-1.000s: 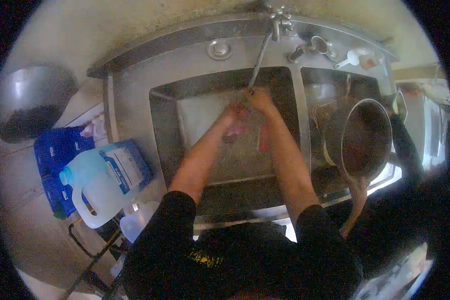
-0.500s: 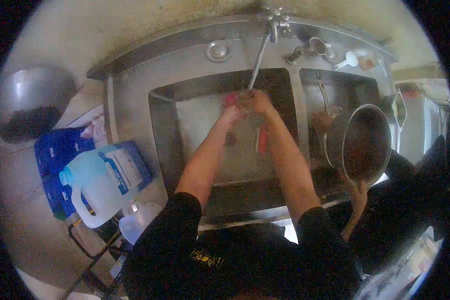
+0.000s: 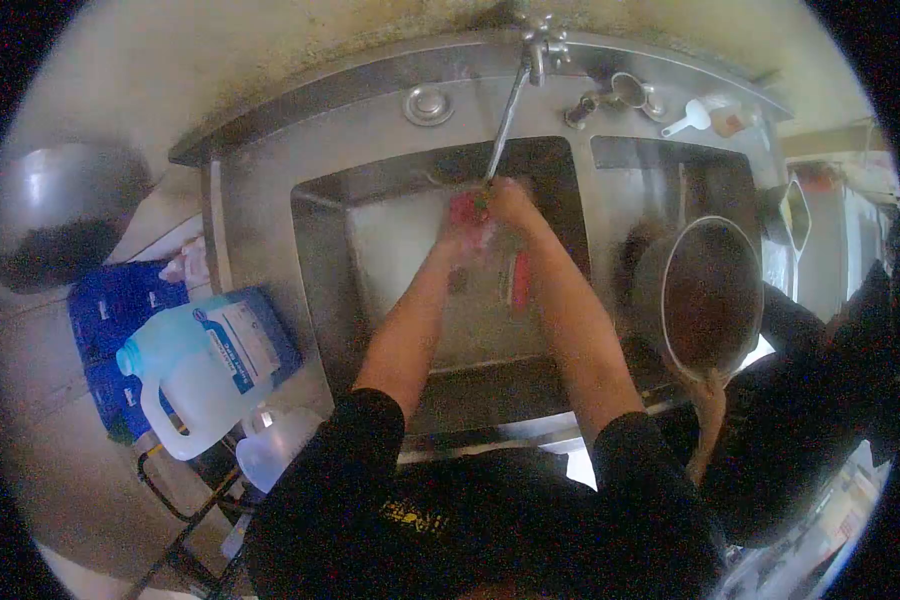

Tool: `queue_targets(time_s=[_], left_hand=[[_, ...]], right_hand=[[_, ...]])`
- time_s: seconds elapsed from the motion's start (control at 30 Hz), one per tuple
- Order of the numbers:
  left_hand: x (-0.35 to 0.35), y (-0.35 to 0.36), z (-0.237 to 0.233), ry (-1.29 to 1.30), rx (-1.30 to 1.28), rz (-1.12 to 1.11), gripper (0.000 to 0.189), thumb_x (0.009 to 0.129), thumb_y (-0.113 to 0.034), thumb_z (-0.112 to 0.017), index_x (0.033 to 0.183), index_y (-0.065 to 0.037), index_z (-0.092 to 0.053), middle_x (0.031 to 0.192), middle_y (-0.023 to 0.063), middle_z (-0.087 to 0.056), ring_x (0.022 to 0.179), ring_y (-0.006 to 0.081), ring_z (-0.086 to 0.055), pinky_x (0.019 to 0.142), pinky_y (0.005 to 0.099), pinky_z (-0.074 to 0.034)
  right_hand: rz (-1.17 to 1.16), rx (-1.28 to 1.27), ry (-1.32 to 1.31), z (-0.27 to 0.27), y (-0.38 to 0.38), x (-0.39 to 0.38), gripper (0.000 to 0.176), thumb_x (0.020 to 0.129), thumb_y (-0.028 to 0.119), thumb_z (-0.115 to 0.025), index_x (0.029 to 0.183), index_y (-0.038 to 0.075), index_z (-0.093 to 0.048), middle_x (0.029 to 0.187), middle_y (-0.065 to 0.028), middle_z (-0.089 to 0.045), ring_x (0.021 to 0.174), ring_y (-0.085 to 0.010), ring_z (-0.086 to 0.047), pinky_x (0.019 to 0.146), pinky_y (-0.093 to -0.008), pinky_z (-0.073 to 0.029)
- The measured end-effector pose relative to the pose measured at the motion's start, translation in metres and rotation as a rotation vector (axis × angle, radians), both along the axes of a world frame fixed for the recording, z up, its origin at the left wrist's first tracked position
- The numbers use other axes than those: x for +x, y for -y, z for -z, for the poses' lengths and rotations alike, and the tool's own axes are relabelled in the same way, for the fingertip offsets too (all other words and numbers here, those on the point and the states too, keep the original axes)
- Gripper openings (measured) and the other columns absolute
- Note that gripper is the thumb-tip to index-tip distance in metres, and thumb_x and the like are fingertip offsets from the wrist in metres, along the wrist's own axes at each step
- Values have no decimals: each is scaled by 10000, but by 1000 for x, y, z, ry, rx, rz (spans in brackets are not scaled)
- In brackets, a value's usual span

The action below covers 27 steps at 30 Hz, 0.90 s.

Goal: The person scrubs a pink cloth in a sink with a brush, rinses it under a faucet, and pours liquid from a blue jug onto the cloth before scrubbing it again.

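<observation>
In the large left basin of the steel sink [image 3: 320, 290], both my hands are together near the lower end of a long metal spout [image 3: 508, 125]. My left hand [image 3: 462, 238] is blurred and closed around a pink-red thing [image 3: 465, 207] with a bit of green on it; its kind I cannot make out. Right beside it, my right hand [image 3: 513, 205] has its fingers curled in, and what they grip is hidden. A narrow red object [image 3: 520, 278] lies in the basin below my right wrist.
To the right, a co-worker's hand [image 3: 708, 385] holds a large pot [image 3: 650, 295] tilted over the second basin. A white scoop [image 3: 687, 119] and metal cups [image 3: 628, 90] stand on the back ledge. At left are a plastic jug [image 3: 205, 375], a blue crate [image 3: 95, 315] and a large metal bowl [image 3: 65, 205].
More of the pink-red thing shows between my hands, which stay under the spout. The pot has shifted slightly left and down, and the co-worker's other hand no longer shows beside it.
</observation>
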<state>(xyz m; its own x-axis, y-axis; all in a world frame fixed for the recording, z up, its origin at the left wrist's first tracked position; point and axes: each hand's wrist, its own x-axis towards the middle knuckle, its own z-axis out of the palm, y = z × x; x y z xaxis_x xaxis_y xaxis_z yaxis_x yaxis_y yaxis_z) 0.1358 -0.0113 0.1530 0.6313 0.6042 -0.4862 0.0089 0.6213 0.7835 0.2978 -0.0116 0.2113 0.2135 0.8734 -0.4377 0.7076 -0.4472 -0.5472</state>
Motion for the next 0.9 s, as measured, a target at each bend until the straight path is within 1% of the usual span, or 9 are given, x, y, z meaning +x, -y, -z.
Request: queue_targets(time_s=[0.07, 0.13, 0.23, 0.33, 0.4, 0.5, 0.67, 0.77, 0.9], left_hand=[[-1, -3, 20, -144, 57, 1, 333, 985, -405, -548, 1132, -113, -614, 816, 57, -657, 629, 169, -611, 541, 375, -506], [2, -15, 89, -198, 117, -14, 272, 981, -346, -577, 1102, -105, -609, 818, 59, -656, 605, 170, -603, 531, 375, -502], [-1, -12, 61, -2, -271, -43, 226, 978, -292, -573, 1125, -120, -570, 807, 65, -650, 610, 185, -615, 533, 391, -505], [11, 3, 29, -35, -142, -54, 312, 997, -409, -491, 1037, -112, -580, 786, 82, -646, 592, 201, -606, 489, 397, -472], [18, 2, 33, 35, -198, -115, 255, 972, -363, -565, 993, -108, -571, 788, 93, -646, 596, 216, -614, 473, 419, -480], [25, -11, 43, -274, -50, -57, 213, 930, -287, -663, 988, -105, -568, 804, 92, -642, 590, 229, -608, 458, 454, -487], [4, -29, 107, 358, -549, 63, 251, 908, -231, -704, 1117, -149, -593, 855, 69, -654, 671, 216, -642, 520, 426, -544], [21, -6, 29, 4, -345, -21, 272, 935, -316, -694, 1124, -135, -620, 725, 46, -606, 554, 209, -580, 440, 436, -487], [23, -7, 42, -117, -299, -225, 275, 937, -241, -690, 1182, -138, -619, 826, 57, -655, 592, 189, -615, 514, 394, -526]], right_hand=[[93, -7, -16, -8, 3, -2, 481, 946, 415, -606, 1231, 30, -653, 1163, -261, -665, 1125, -427, -632, 957, -511, -502], [142, 85, 21, 6, 7, -5, 496, 926, 430, -630, 1201, 19, -667, 1137, -258, -674, 1104, -420, -644, 939, -510, -512], [52, 1, -18, 10, 1, -2, 487, 914, 445, -642, 1181, 40, -687, 1188, -243, -660, 1121, -416, -636, 924, -508, -522], [124, -20, -55, 11, -3, -5, 489, 883, 439, -678, 1187, 57, -687, 1210, -242, -651, 1138, -421, -624, 927, -506, -519], [-26, 54, 69, 37, -2, -2, 466, 883, 436, -677, 1189, 85, -693, 1191, -241, -660, 1123, -415, -634, 921, -502, -523], [-153, 150, 129, 36, 2, 4, 444, 890, 448, -667, 1193, 126, -700, 1137, -243, -679, 1078, -416, -656, 916, -502, -527], [70, 65, 26, -8, 7, -2, 444, 930, 468, -610, 1145, 91, -704, 1105, -244, -691, 1047, -432, -663, 913, -515, -529], [68, 104, 51, -12, 8, -4, 480, 934, 462, -597, 1101, 21, -689, 1083, -258, -693, 1033, -448, -661, 905, -517, -526], [124, 111, 19, 2, 5, -4, 483, 933, 451, -589, 1094, 4, -676, 1056, -274, -691, 1011, -465, -660, 896, -512, -526]])
